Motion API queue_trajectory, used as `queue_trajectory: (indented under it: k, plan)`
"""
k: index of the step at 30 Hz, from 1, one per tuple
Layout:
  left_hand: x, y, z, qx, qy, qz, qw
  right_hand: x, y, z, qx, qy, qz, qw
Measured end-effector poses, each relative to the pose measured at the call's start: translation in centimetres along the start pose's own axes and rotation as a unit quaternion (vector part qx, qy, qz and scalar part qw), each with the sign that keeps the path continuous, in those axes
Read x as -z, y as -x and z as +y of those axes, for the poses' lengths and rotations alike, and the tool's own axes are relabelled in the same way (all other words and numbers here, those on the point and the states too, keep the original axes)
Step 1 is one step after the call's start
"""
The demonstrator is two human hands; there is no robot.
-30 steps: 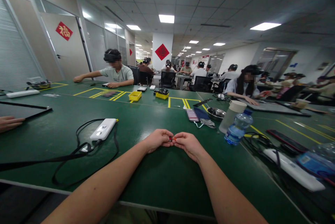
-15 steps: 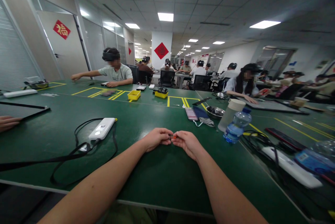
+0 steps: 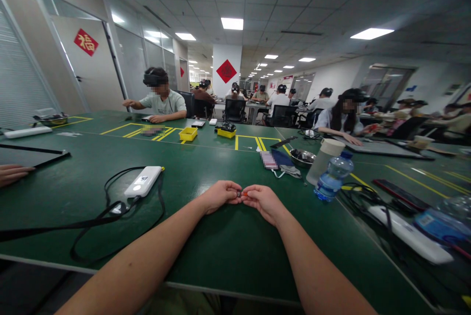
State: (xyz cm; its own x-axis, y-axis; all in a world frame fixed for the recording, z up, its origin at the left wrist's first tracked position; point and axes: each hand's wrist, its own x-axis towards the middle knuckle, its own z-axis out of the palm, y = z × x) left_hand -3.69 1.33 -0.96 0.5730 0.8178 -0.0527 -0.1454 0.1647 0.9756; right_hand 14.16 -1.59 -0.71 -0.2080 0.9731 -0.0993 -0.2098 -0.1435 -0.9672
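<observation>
Both my hands meet over the green table, fingertips almost touching. Between the thumb and fingers of my left hand is a small dark piece, too small to name. My right hand pinches a small orange-red piece whose kind I cannot make out. The two pieces lie close together, and fingers cover much of both. Whether they are joined I cannot tell.
A white power bank with black cables lies at left. On the right stand a blue-labelled water bottle, a pale tumbler and a metal bowl. Yellow trays sit farther back. Co-workers sit around, one hand at the left edge.
My hands stay nearly in place, with only slight finger movement around the small pieces. Across the table, a co-worker's outstretched arm has drawn back toward the body.
</observation>
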Motion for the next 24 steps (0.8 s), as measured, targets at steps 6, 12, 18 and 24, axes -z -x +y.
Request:
queue_trajectory:
  k: [6,12,18,24]
  plan:
    - [-0.04,0.01,0.03,-0.006,-0.012,-0.007,1.000,-0.06,0.12,-0.08,0.007,0.002,0.001,1.000]
    - [0.00,0.05,0.05,-0.010,-0.028,-0.006,1.000,-0.26,0.17,-0.19,0.011,0.005,0.001,1.000]
    - [0.03,0.03,0.00,-0.013,-0.029,-0.005,0.999,-0.29,0.20,-0.29,0.007,0.005,0.003,1.000]
    - [0.00,0.11,0.10,-0.008,-0.037,-0.003,0.999,-0.21,0.19,-0.21,0.011,0.007,0.003,1.000]
